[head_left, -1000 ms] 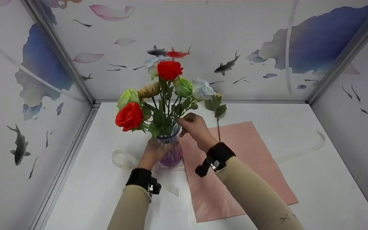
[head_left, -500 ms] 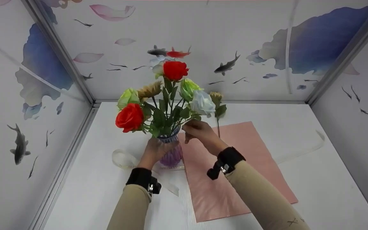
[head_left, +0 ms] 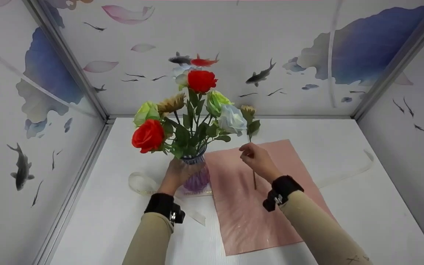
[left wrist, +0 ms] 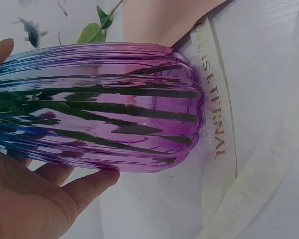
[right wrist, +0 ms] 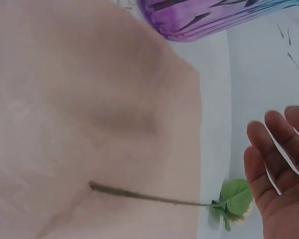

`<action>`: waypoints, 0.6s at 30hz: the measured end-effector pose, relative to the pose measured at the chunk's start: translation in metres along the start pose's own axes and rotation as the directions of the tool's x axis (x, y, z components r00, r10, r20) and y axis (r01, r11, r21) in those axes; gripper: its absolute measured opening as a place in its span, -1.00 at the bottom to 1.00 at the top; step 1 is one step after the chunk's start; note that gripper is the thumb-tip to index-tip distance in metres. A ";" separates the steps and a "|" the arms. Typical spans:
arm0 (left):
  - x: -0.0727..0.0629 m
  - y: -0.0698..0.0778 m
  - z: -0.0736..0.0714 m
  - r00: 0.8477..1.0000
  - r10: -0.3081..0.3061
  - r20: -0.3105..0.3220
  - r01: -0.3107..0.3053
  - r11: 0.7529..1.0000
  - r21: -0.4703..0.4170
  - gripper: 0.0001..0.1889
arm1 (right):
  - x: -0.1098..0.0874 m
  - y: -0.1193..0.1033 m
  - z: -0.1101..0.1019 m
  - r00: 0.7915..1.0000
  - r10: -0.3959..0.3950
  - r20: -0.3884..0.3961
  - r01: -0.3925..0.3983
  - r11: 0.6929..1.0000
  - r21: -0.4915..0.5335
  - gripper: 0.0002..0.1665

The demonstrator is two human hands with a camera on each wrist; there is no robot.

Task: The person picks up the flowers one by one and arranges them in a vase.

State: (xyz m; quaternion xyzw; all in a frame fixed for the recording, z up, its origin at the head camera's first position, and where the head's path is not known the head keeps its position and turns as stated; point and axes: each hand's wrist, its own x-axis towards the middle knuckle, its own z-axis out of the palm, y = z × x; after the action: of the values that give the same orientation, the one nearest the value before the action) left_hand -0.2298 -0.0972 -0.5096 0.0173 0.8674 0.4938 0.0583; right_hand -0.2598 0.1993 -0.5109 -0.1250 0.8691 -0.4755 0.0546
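Observation:
My left hand (head_left: 177, 173) grips a ribbed glass vase (head_left: 198, 180), blue at the neck and purple below. In the left wrist view, thumb and fingers wrap around the vase's sides, and dark stems show through the glass. Red roses (head_left: 148, 135), green roses (head_left: 218, 103), a pale blue rose (head_left: 232, 120) and a tan flower (head_left: 171, 103) fan out above the rim. My right hand (head_left: 259, 160) hovers above a loose single-stem flower (head_left: 253, 128) with green leaves. Its fingers are loosely bent and hold nothing; the right wrist view shows them beside the leaves (right wrist: 235, 197).
Pink wrapping paper (head_left: 241, 221) lies flat right of the vase, under the loose stem. A pale lettered ribbon (left wrist: 214, 104) runs beneath and around the vase base, and another ribbon length (head_left: 348, 175) lies at right. Printed walls (head_left: 212, 99) enclose the white table.
My right hand has left the bouquet and moved right, over the loose flower. The upper red rose and the pale blue rose shifted slightly rightward, then settled. My left hand stays on the vase.

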 end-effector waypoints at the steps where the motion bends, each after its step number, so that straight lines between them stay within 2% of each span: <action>1: 0.000 0.000 0.000 1.000 -0.001 -0.001 0.001 1.000 0.000 0.06 | -0.001 0.005 -0.002 1.000 -0.002 -0.029 0.001 0.999 -0.035 -0.69; 6: 0.001 -0.001 -0.001 1.000 0.005 -0.004 -0.005 1.000 0.002 0.03 | -0.004 0.022 -0.007 0.991 0.043 -0.129 -0.060 0.990 -0.131 -0.65; 9: 0.000 -0.002 -0.001 1.000 0.013 -0.003 -0.013 1.000 -0.001 0.03 | -0.007 0.029 -0.007 0.981 0.112 -0.158 -0.139 0.975 -0.172 -0.68; 13: 0.001 -0.003 0.000 1.000 0.024 0.002 -0.024 1.000 0.001 0.03 | -0.010 0.037 -0.003 0.956 0.257 -0.138 -0.282 0.935 -0.215 -0.70; 18: 0.000 -0.002 0.000 1.000 0.025 0.002 -0.025 1.000 0.003 0.04 | -0.015 0.048 0.002 0.918 0.387 -0.090 -0.397 0.887 -0.236 -0.68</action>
State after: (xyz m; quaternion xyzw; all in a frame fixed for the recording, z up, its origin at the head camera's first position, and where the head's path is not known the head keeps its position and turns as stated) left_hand -0.2297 -0.0987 -0.5113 0.0288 0.8678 0.4932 0.0529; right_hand -0.2534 0.2267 -0.5523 0.0568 0.9300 -0.3442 0.1160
